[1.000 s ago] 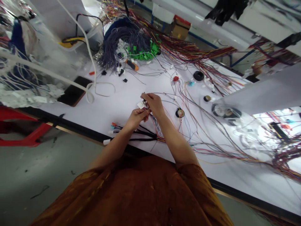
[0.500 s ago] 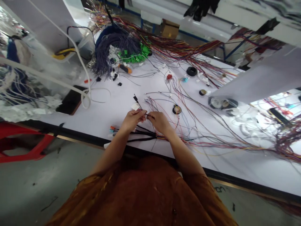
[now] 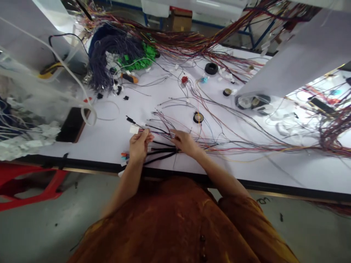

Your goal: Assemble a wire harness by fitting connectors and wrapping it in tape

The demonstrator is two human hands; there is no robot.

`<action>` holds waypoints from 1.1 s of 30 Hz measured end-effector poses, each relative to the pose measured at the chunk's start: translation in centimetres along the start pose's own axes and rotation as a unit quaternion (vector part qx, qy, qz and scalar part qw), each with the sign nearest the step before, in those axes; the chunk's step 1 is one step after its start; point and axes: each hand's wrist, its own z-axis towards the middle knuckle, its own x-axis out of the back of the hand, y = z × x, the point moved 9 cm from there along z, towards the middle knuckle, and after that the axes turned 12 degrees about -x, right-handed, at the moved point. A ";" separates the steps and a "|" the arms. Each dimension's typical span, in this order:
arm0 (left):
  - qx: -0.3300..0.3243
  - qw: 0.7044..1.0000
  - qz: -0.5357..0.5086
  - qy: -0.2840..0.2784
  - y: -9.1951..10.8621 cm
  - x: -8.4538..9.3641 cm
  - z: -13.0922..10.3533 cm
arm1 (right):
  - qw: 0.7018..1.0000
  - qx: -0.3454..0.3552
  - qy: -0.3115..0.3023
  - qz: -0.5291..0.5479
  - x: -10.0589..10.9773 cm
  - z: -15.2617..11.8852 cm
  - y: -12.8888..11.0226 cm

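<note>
My left hand (image 3: 139, 144) is closed on a few thin wires, pinched between thumb and fingers. Past its fingertips stick out a white connector (image 3: 134, 129) and a slim black connector (image 3: 131, 119). To the right, my right hand (image 3: 184, 141) has its fingers curled together on wires (image 3: 164, 130) of the same bundle. Black-sleeved harness branches (image 3: 161, 150) lie below and between the hands. Their left ends carry small orange and blue connectors (image 3: 124, 156). Loose wires (image 3: 208, 149) run from the bundle to the right.
A phone (image 3: 71, 125) lies at the left. Behind are purple wires (image 3: 117, 47) with green connectors (image 3: 148, 56), and an orange-and-black cutter (image 3: 129, 77). Rolls of black tape (image 3: 198, 117) sit right of centre. A white post (image 3: 287, 62) stands at the right; a red stool (image 3: 35, 186) is below left.
My hands have moved apart: the left has gone left with the wires and connectors, while the right stays near the bundle. The whole view has shifted slightly.
</note>
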 end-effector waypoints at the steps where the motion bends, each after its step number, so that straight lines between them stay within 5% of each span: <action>1: 0.002 1.000 -0.007 -0.002 -0.1 0.0 0.0 | 0.999 -0.020 0.036 0.032 1.9 0.6 1.3; 5: -0.030 0.999 0.022 -0.034 0.6 -0.3 0.1 | 0.952 -0.163 0.252 0.055 10.4 2.7 8.5; 9: -0.056 0.996 0.048 -0.053 1.1 -0.5 0.4 | 0.946 -0.254 0.199 -0.025 11.1 5.3 12.6; 12: -0.059 0.994 0.063 -0.067 1.1 -0.6 1.0 | 0.933 -0.268 0.233 -0.056 12.2 5.5 12.7; 17: -0.073 0.989 0.093 -0.085 1.4 -0.3 1.8 | 0.874 -0.214 0.437 0.012 16.0 1.8 8.5; 19: -0.076 0.989 0.097 -0.088 1.5 -0.3 1.9 | 0.898 -0.161 0.394 0.111 14.2 1.7 5.7; 21: -0.076 0.988 0.099 -0.095 1.6 -0.5 1.9 | 0.931 -0.135 0.234 0.243 9.7 3.0 2.7; 24: -0.085 0.985 0.105 -0.106 1.9 -1.0 1.9 | 0.917 -0.116 0.032 0.381 2.8 4.2 -1.9; 28: -0.113 0.979 0.105 -0.137 2.7 -1.9 1.7 | 0.891 -0.144 -0.041 0.429 -0.8 5.6 -3.8; 33: -0.126 0.973 0.108 -0.161 3.3 -2.8 1.7 | 0.896 -0.175 -0.093 0.398 -1.4 6.1 -3.6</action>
